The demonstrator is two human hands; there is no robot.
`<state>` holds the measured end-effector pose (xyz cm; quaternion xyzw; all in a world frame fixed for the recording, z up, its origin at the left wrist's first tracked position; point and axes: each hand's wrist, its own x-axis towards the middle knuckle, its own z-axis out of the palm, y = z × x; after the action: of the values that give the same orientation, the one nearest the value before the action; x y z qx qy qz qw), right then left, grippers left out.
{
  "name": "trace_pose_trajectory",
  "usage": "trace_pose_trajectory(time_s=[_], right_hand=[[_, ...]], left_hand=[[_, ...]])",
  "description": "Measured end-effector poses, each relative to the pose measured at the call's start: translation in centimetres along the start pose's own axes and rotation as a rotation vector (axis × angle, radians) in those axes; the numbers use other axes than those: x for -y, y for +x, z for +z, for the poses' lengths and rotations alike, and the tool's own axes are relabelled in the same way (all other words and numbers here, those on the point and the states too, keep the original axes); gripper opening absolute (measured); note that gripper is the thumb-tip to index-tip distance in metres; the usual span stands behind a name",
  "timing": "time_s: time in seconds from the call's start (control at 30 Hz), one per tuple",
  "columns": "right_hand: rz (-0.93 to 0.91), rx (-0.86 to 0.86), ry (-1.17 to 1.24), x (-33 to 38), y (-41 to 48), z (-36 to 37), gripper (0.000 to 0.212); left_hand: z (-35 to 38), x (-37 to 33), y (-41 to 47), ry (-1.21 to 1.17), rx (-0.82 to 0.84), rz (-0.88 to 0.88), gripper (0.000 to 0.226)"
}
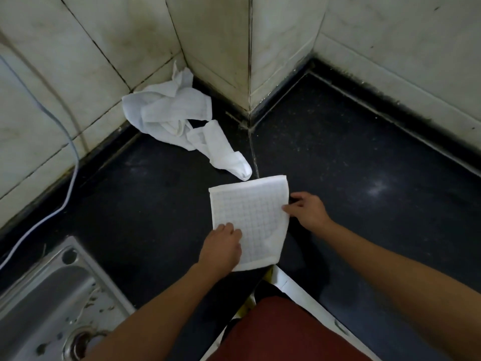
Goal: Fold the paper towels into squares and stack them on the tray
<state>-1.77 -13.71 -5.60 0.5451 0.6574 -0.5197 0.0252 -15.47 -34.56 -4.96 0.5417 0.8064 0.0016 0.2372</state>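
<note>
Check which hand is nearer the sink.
Left. The left hand rests on the towel, right of the sink; the right hand is at the towel's opposite edge, farther right.
</note>
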Motion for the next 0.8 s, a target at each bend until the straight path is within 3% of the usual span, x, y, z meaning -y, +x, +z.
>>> trace_pose_trajectory(time_s=[0.1,0.3,0.57,0.63,0.7,0.8], right_hand=[[0.157,0.113,0.167,1.0,-1.3,0.4,0.036],[0.178,0.355,-0.168,0.2,-3.0,-0.7,0.025],[0.094,0.058,-0.347,-2.3,-4.0,-2.1,0.013],[0.015,-0.096,-0.534,-2.9,-5.1,-1.9,0.012],[-0.187,-0.204,-0.661,-3.3,-6.7,-1.5,0.014],[-0.462,0.019,-0.824,-4.2,-9.5,0.4,0.025]], left_hand=[[1.3,-0.6,-1.8,0.010,0.062,0.054,0.027],[1.3,-0.5,-2.4,0.007,0.071,0.055,0.031],[2.1,-0.6,-3.8,0.053,0.062,0.083,0.030],[2.3,-0.7,-4.3,0.050,0.040,0.087,0.026],[2.6,-0.7,-4.9,0.058,0.000,0.103,0.021],[3.2,-0.8,-5.7,0.054,-0.008,0.112,0.021]])
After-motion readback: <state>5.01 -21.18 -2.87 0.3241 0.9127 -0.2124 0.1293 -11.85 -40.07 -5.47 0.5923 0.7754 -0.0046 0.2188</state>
